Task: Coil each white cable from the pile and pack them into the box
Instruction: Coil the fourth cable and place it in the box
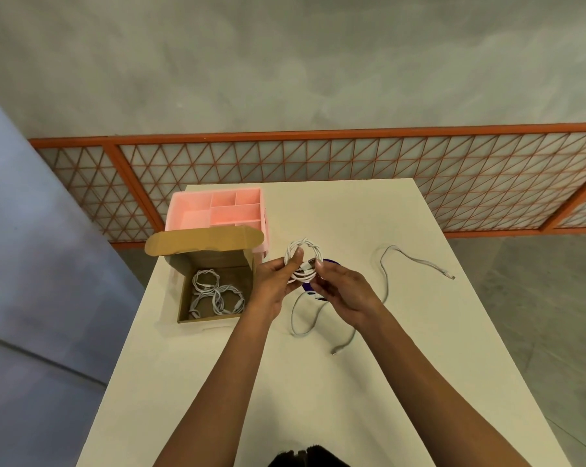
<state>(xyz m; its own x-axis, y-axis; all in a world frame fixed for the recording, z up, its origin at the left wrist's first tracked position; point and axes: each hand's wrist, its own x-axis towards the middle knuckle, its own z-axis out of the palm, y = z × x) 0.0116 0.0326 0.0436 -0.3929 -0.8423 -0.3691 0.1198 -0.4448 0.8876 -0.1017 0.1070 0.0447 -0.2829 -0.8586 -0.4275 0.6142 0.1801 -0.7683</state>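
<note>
Above the middle of the white table (318, 382) I hold a coiled white cable (310, 247). My left hand (276, 281) grips the coil's left side with the thumb over it. My right hand (344, 291) pinches the cable's connector end at the coil's lower right. An open cardboard box (183, 298) stands to the left and holds coiled white cables (214, 293). A loose white cable (386, 278) lies uncoiled on the table to the right and below my hands.
A pink divided organiser (190, 203) stands behind the box at the table's far left. A dark purple object (310, 288) lies under my hands, mostly hidden. An orange lattice panel (352, 163) runs beyond the table's far edge.
</note>
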